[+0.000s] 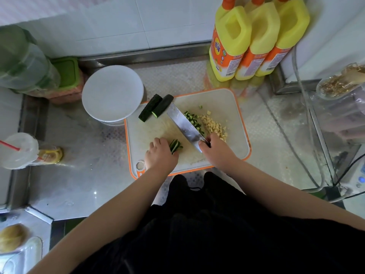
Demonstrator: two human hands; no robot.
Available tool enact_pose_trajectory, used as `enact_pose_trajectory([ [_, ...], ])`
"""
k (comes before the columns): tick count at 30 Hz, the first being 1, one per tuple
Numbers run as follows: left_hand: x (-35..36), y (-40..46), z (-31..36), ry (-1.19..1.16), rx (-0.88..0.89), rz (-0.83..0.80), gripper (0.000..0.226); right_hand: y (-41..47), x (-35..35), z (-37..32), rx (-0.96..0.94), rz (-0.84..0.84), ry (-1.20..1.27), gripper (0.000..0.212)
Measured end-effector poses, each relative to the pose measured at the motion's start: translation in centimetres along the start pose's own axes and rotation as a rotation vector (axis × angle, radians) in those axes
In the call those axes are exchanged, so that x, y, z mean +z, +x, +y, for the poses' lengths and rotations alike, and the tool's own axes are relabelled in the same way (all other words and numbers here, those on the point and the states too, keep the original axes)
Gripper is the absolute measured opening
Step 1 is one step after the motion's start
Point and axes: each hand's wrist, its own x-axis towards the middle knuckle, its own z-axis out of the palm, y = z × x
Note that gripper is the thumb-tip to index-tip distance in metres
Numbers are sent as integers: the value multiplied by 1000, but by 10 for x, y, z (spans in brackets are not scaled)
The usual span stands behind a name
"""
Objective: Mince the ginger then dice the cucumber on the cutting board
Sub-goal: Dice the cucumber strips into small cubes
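A white cutting board [221, 103] with an orange rim lies on the steel counter. My left hand [160, 155] holds down a small bundle of cucumber strips [175, 145] near the board's front. My right hand [217, 150] grips the handle of a broad knife [183, 125], whose blade slants across the board just right of the strips. Diced cucumber [192, 119] lies behind the blade, and a pile of minced ginger [214, 126] sits to its right. Two long cucumber pieces [156, 108] rest at the board's far left corner.
A stack of white plates [112, 93] stands left of the board. Three yellow bottles [256, 40] stand behind it at the wall. Green-lidded containers [67, 76] and a lidded cup with a red straw [18, 150] are at the left. Cables and glass jars [339, 89] are at the right.
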Motion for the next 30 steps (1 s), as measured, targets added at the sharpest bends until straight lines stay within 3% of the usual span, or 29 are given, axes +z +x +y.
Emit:
enact_pose_trajectory([
  [4,1,7,6,-16,22,26,52,0,-2,2,4,16,-2,25],
  [11,-2,11,9,-190,-111,45,45,0,0,2,-11,12,-85,24],
  [23,13,-12,-20,-366,86,188,48,2,11,-2,-104,-6,-415,22],
  [27,22,-13,-8,-277,75,178,70,3,13,-1,-110,-2,-439,22],
  [30,29,-12,-2,-221,95,223,67,2,13,1,-91,-8,-433,23],
])
